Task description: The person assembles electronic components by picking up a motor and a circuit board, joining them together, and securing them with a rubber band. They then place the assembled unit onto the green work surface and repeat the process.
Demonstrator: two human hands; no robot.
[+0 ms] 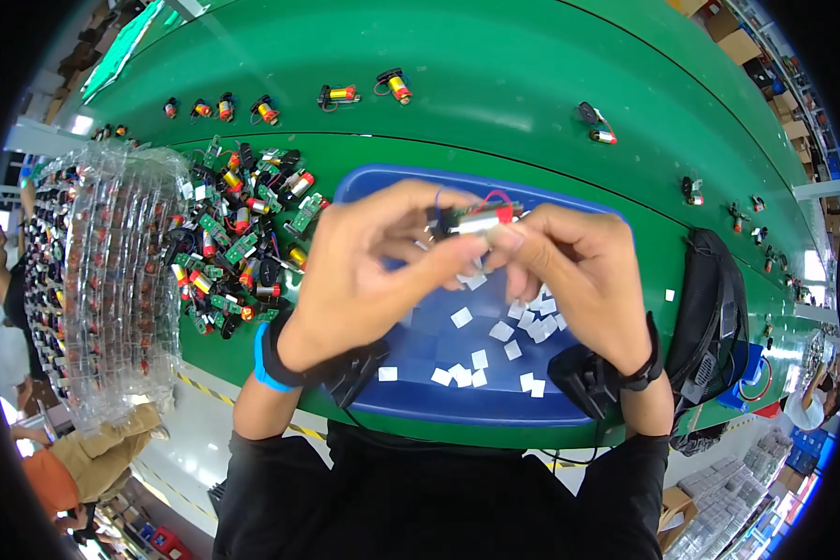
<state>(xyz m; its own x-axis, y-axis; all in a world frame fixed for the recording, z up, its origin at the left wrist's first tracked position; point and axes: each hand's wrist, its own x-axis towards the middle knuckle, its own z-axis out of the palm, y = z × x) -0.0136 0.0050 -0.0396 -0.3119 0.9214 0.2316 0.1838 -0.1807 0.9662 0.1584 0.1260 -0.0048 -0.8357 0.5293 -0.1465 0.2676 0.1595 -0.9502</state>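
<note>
Cylinder (478, 221) looks blurred, partly hidden by left hand (369, 261)

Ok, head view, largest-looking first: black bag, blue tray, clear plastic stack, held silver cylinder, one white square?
1. Blue tray
2. Clear plastic stack
3. Black bag
4. Held silver cylinder
5. White square

1. Glossy green table (495, 84), white light (504, 121) glaring on its surface.
2. Pale floor (185, 462) beyond the near edge, marked with yellow-striped tape (203, 385).
3. Loaded shelving (793, 79) past the far right corner.
4. White posts (47, 138) at the left and right edges.
</note>
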